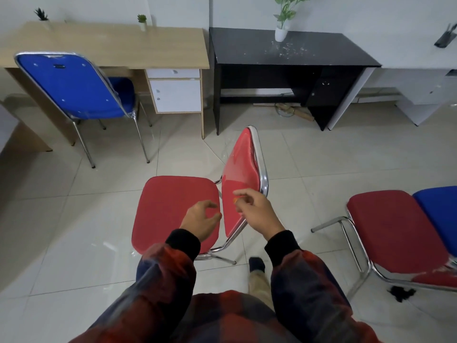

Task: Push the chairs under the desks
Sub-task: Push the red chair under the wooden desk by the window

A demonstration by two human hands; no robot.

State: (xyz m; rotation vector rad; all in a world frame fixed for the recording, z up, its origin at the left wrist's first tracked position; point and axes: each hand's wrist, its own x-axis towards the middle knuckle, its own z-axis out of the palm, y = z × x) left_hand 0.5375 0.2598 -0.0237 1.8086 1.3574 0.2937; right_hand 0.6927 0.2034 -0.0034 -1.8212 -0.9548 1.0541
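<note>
While both hands hover loosely curled, holding nothing, left hand over the red chair seat, right hand at its backrest, likely reaching to turn it deskward.

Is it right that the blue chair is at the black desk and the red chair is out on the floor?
Not quite. The head view shows the blue chair at the wooden desk, not the black desk. The red chair is out on the floor.
</note>
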